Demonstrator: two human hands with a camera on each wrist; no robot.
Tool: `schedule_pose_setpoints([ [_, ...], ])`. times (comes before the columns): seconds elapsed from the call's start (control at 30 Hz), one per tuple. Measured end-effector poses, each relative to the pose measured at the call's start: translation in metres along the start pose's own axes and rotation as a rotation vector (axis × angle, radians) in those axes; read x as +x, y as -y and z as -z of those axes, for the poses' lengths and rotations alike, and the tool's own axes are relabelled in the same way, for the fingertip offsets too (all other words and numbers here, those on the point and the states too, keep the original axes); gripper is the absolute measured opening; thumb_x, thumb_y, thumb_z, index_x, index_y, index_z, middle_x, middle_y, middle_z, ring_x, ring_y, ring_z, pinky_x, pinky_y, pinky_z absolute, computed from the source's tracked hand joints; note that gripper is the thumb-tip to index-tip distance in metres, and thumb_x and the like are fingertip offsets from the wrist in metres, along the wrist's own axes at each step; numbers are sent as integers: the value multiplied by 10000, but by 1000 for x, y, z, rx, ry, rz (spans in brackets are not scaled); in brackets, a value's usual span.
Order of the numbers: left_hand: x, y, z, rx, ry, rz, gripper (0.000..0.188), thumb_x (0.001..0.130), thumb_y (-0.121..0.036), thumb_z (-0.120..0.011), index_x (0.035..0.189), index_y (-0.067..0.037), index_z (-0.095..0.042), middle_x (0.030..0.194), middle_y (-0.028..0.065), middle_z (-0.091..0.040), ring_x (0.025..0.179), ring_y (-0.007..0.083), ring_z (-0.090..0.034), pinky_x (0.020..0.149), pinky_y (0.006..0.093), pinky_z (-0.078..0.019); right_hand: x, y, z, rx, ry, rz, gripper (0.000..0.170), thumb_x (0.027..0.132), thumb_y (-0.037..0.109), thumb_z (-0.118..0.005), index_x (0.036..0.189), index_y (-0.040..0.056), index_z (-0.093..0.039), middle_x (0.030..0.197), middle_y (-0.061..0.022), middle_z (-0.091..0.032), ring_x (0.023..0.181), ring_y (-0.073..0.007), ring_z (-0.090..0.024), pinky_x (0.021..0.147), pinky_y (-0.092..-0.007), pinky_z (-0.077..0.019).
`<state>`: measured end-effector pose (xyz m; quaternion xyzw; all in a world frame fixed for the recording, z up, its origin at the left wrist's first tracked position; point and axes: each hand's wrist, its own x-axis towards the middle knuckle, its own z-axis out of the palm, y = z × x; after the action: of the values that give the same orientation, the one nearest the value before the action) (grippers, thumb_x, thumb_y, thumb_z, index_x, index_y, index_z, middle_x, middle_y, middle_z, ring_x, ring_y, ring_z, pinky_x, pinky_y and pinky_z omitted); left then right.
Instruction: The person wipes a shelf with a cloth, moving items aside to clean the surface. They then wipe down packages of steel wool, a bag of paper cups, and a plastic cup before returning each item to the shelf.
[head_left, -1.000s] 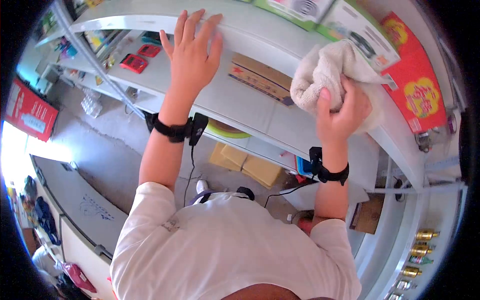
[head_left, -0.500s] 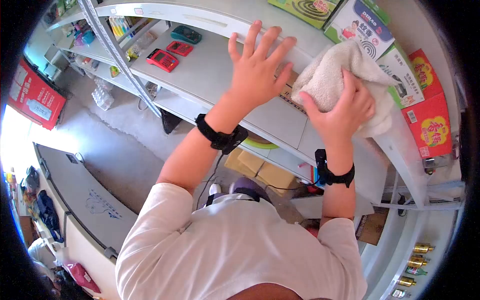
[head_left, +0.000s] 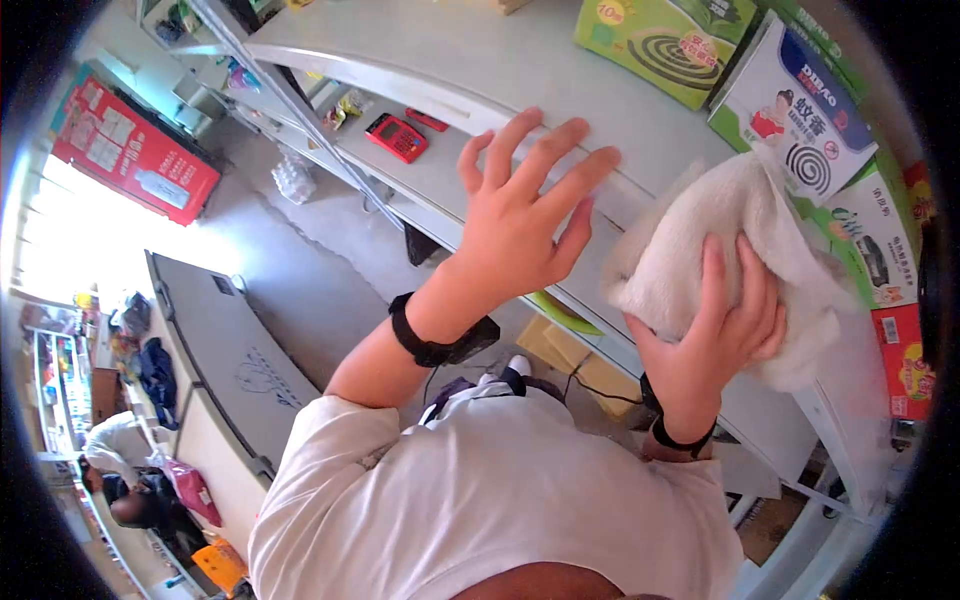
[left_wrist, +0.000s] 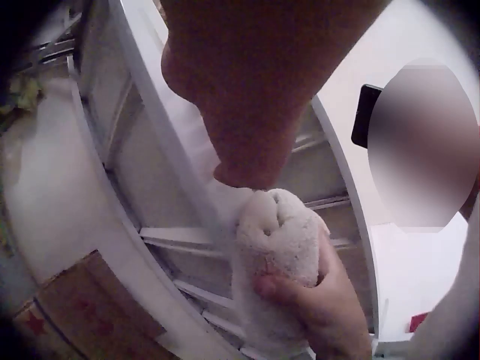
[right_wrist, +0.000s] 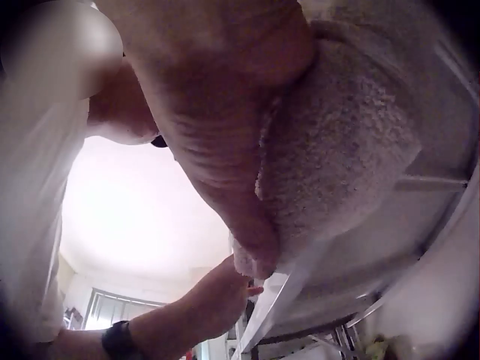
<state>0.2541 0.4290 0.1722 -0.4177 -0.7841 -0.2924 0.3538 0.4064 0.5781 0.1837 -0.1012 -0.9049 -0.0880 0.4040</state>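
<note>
A bunched cream terry towel [head_left: 690,250] is gripped in my right hand [head_left: 715,325], its thumb and fingers bent round the cloth. The towel lies against the upper shelf [head_left: 450,50], close to its front edge, and its loose end trails to the right. My left hand [head_left: 525,220] holds nothing, its fingers spread and slightly bent over the shelf's front edge, left of the towel. From the left wrist view, the right thumb presses into the rolled towel [left_wrist: 281,247]. In the right wrist view the towel [right_wrist: 337,150] fills the space beside the palm.
Behind the towel stand a green mosquito-coil box [head_left: 665,45], a white-and-blue box [head_left: 795,120], another green-and-white box [head_left: 875,240] and a red package [head_left: 905,360]. A red card terminal [head_left: 396,137] lies on the lower shelf. A grey-topped counter [head_left: 220,340] stands at left.
The head view has turned, and the boxes now appear larger. My left hand has shifted right along the shelf edge toward the towel. My right hand still grips the towel.
</note>
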Motion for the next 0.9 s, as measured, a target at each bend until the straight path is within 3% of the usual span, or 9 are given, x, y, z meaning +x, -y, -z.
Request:
schedule_pose_setpoints([
  [0.03, 0, 3, 0, 2, 1, -10, 454, 747, -172, -624, 1197, -230, -646, 1286, 36, -551, 1223, 318, -434, 1035, 487, -245, -4, -3, -4, 9, -40, 36, 823, 635, 456, -816, 1343, 180, -500, 1387, -83, -480, 1263, -269, -430, 1050, -492, -194],
  [0.17, 6, 32, -1, 20, 7, -156, 421, 757, -214, -620, 1176, -237, -660, 1237, 28, -578, 1167, 274, -494, 1049, 499, -193, -6, -7, -10, -116, -67, 82, 630, 767, 396, -736, 1317, 181, -517, 1345, -90, -537, 1191, -259, -501, 1043, -478, -190],
  [0.37, 11, 122, 10, 25, -139, 48, 397, 793, -219, -583, 1182, -161, -644, 1265, 62, -565, 1234, 304, -463, 1062, 496, -190, -2, 2, -10, -105, -82, 28, 604, 768, 292, -737, 1310, 149, -513, 1353, -89, -530, 1213, -244, -486, 1040, -468, -210],
  [0.47, 3, 140, 5, 52, -173, 20, 388, 816, -200, -539, 1178, -99, -632, 1264, 96, -575, 1265, 343, -427, 1066, 464, -237, 2, 16, -20, -126, -144, -61, 545, 796, 351, -707, 1290, 192, -538, 1322, -65, -564, 1175, -248, -511, 1038, -459, -198],
  [0.6, 0, 134, 7, -93, -156, 73, 462, 780, -172, -584, 1242, -152, -593, 1331, 93, -525, 1294, 351, -392, 1061, 478, -223, 20, 52, -35, -162, -214, -93, 560, 775, 331, -733, 1271, 149, -547, 1315, -64, -564, 1189, -244, -514, 1027, -460, -232],
  [0.67, 1, 152, 17, -45, -66, -71, 488, 778, -167, -593, 1265, -184, -580, 1349, 84, -518, 1295, 339, -397, 1051, 481, -240, 34, 79, -49, -172, -273, -83, 580, 747, 309, -760, 1260, 134, -552, 1287, -45, -580, 1189, -242, -518, 1020, -449, -258],
  [0.8, -13, 225, 59, -120, 41, -310, 522, 782, -148, -601, 1295, -236, -564, 1380, 65, -500, 1299, 315, -407, 1017, 482, -291, 63, 147, -74, -227, -362, -102, 638, 697, 299, -801, 1254, 117, -548, 1255, -34, -601, 1171, -248, -533, 1023, -448, -277],
  [0.9, -32, 297, 101, -256, 20, -201, 515, 783, -79, -601, 1286, -185, -568, 1351, 92, -509, 1273, 338, -445, 1003, 498, -335, 78, 173, -97, -238, -385, -89, 715, 651, 312, -834, 1266, 97, -541, 1244, -48, -611, 1153, -265, -549, 1021, -443, -299],
])
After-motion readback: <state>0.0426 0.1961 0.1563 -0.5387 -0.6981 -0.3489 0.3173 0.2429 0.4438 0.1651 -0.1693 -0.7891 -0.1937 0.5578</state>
